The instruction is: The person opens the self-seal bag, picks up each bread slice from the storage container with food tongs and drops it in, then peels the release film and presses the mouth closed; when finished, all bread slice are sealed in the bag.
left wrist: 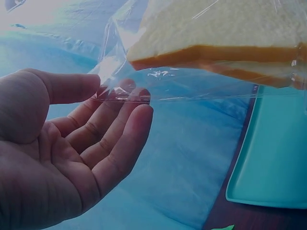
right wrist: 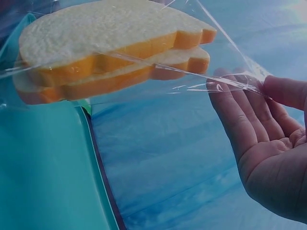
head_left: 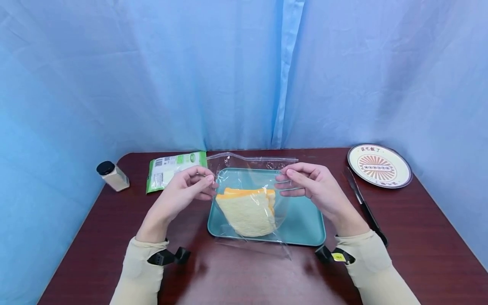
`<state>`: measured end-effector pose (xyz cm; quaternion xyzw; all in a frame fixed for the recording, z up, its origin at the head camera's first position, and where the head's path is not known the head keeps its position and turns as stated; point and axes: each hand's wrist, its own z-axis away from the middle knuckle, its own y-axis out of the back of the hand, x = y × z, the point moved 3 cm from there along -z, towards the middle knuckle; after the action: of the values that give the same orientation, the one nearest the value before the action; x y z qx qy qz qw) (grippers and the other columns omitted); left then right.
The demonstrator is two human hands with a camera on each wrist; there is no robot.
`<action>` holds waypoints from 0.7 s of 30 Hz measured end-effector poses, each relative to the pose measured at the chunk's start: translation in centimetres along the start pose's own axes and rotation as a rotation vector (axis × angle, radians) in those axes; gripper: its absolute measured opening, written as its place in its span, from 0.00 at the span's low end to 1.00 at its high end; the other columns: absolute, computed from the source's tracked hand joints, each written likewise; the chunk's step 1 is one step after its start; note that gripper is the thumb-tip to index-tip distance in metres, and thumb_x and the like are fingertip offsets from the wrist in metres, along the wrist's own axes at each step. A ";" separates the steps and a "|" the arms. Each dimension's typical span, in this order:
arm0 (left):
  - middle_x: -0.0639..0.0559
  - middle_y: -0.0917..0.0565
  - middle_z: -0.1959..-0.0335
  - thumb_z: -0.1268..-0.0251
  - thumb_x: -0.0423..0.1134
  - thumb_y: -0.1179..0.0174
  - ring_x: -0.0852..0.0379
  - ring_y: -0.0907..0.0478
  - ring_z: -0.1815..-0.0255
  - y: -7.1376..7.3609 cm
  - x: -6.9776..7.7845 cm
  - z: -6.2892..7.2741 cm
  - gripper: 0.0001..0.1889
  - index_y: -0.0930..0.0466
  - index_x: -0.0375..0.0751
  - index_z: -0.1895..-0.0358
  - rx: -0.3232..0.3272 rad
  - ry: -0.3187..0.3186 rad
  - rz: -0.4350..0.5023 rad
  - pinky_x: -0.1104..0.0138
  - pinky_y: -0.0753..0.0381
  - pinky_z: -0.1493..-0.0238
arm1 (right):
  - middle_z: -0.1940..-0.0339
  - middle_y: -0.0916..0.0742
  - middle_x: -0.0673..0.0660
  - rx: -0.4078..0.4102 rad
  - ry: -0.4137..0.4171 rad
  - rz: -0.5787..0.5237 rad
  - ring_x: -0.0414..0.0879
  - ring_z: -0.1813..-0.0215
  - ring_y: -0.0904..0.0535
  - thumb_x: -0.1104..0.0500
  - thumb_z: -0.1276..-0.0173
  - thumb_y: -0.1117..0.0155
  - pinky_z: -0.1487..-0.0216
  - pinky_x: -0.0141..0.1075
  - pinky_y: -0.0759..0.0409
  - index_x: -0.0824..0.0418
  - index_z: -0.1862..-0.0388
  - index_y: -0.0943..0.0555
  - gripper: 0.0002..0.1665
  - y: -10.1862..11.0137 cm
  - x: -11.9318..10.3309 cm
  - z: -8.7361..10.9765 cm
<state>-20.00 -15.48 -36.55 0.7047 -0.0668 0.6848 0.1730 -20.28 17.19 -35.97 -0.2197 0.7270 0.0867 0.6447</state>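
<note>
Hanging above the tray's [head_left: 301,224] near-left part: bread slices [head_left: 247,215] in a clear bag [head_left: 280,214], between the hands. Crust edge runs left-right; neither hand clearly nearer. Left hand [head_left: 190,185] and right hand [head_left: 312,182] each pinch one bag side, thumb to fingers, remaining fingers loosely extended. Knife [head_left: 367,209] right of tray; packet [head_left: 177,170] off its far-left corner.
</note>
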 end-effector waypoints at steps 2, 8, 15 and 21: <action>0.40 0.14 0.57 0.24 0.41 0.40 0.38 0.14 0.57 0.1 0.1 0.0 0.13 0.21 0.35 0.49 0.005 -0.009 -0.002 0.48 0.16 0.52 | 0.56 0.10 0.62 0.008 0.020 0.005 0.57 0.54 0.11 0.65 0.22 0.41 0.52 0.54 0.16 0.72 0.49 0.18 0.12 0.0 -0.1 0.0; 0.39 0.14 0.61 0.23 0.40 0.41 0.41 0.13 0.60 0.9 0.5 0.3 0.14 0.20 0.29 0.50 0.033 -0.041 -0.020 0.54 0.13 0.56 | 0.57 0.10 0.61 0.044 0.097 0.013 0.56 0.56 0.11 0.66 0.22 0.42 0.56 0.54 0.15 0.75 0.48 0.19 0.13 -0.2 -0.5 0.2; 0.41 0.14 0.62 0.23 0.39 0.42 0.47 0.14 0.61 1.3 1.1 0.8 0.13 0.19 0.28 0.53 0.032 -0.082 -0.059 0.60 0.14 0.56 | 0.56 0.10 0.61 0.053 0.146 0.044 0.56 0.56 0.11 0.65 0.22 0.42 0.56 0.53 0.15 0.71 0.48 0.17 0.12 -0.5 -1.1 0.5; 0.40 0.14 0.62 0.24 0.38 0.40 0.47 0.14 0.61 1.3 1.5 1.1 0.12 0.18 0.29 0.53 0.009 -0.116 -0.061 0.59 0.14 0.55 | 0.57 0.10 0.62 0.040 0.167 0.028 0.54 0.57 0.11 0.68 0.22 0.43 0.57 0.52 0.14 0.69 0.49 0.16 0.11 -0.3 -1.1 0.6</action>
<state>-19.30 -16.80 -34.84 0.7459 -0.0522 0.6373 0.1866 -19.52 17.35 -34.89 -0.2029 0.7830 0.0625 0.5847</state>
